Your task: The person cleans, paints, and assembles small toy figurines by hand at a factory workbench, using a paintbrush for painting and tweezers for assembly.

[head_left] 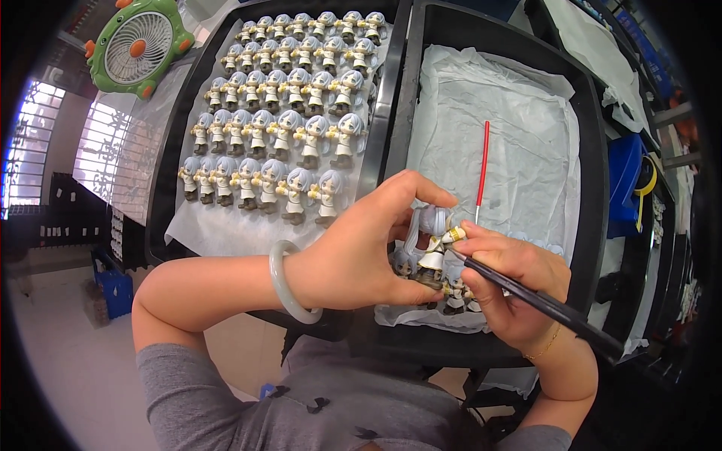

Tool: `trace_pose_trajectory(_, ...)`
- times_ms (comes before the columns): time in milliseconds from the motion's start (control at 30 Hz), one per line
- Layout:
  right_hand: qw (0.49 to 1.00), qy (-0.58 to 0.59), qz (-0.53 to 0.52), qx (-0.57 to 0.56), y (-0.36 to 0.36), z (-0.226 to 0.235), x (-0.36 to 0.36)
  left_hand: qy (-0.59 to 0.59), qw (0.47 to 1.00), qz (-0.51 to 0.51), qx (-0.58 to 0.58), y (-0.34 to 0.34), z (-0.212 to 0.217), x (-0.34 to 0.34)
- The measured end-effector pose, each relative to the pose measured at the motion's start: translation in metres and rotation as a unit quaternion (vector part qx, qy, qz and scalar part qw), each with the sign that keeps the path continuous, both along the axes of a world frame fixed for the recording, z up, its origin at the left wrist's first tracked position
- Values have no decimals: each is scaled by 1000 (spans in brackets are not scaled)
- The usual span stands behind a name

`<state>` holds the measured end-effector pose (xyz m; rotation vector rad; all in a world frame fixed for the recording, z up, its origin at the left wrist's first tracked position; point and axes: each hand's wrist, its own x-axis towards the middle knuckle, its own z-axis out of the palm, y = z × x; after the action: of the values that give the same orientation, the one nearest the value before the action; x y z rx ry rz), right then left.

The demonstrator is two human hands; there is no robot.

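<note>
My left hand (361, 244) is closed around a small figurine (432, 259) with pale lilac hair, a white outfit and dark boots, gripping it from head to feet between thumb and fingers. In my right hand (515, 274) is a slim black pen-shaped tool (538, 299), whose tip meets or nearly meets the figurine's front. The fingertips of that hand are also close to the figurine's yellow-and-white sleeve. Beneath my hands, several more figurines (455, 295) lie at the near end of the right tray (492, 94), partly hidden. A thin red-handled stick (484, 161) with a pale end rests on the tray's paper.
To the left, a black tray (179, 120) lined with white paper holds rows of matching figurines (259, 128). A green animal-shaped fan (139, 46) stands at the far left. Beyond the right tray are a blue tape dispenser (626, 184) and a shelf with white sheeting (594, 45).
</note>
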<state>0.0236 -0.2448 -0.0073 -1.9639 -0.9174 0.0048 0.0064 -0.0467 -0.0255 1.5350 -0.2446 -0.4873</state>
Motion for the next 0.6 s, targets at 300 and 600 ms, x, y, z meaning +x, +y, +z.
trace_pose_trajectory(300, 999, -5, 32, 18, 0, -2, 4, -5, 1000, 4, -27, 0, -2, 0)
trace_pose_trajectory(600, 998, 7, 9, 63, 3, -6, 4, 3, 1000, -4, -9, 0, -2, 0)
